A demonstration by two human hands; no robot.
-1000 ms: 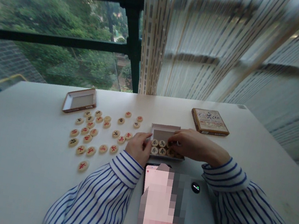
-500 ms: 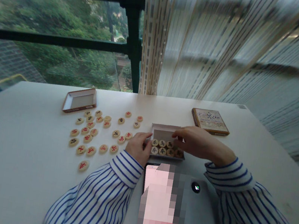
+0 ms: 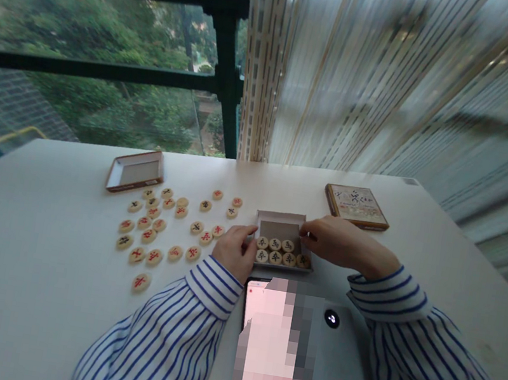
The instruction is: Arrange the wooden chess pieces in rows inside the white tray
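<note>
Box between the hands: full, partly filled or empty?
Partly filled: the box holds round pieces in two rows along its near side; its grey floor shows beyond them. Right hand hides some of its right side.

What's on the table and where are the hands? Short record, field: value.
Left hand: at the left side of the open box
Right hand: fingertips at the box's right side; whether it holds anything, cannot tell
Box contents: seven black-marked pieces visible, four in the near row, three behind
Loose pieces: red- and black-marked, scattered left of the box
Far left: shallow open tray
Far right: flat patterned case or lid
Near side: phone, mostly pixelated
Surface: white table
</note>
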